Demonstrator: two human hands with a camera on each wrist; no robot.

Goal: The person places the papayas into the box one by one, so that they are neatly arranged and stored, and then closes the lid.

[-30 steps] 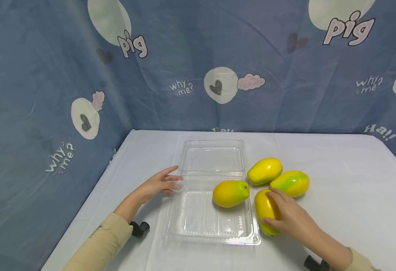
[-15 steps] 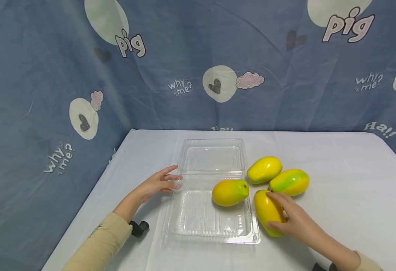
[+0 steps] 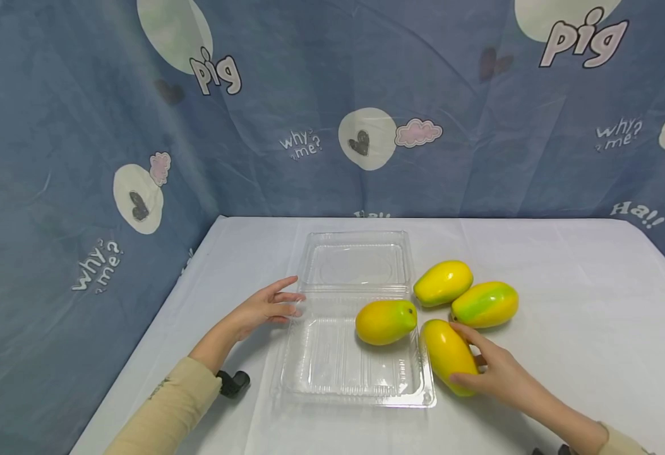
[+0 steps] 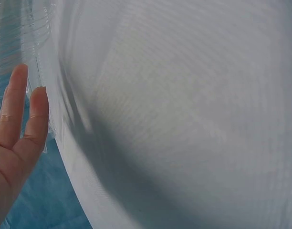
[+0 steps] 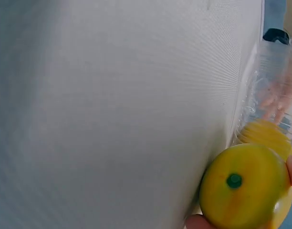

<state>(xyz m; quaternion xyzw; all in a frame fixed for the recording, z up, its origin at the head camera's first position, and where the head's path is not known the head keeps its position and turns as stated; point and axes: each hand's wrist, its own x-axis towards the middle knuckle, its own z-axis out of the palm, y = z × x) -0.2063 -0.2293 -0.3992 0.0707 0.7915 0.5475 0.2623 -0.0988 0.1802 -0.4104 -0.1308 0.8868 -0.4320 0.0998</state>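
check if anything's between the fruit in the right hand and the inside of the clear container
Only the container's right rim lies between the held fruit and the inside. Another fruit sits at the far right inside; nothing shows in the near part. The lid lies folded back, out of the way.

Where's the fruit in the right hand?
In the head view, the fruit is right of centre, held by the right hand beside the right edge of the clear box, with two more fruits just beyond it.
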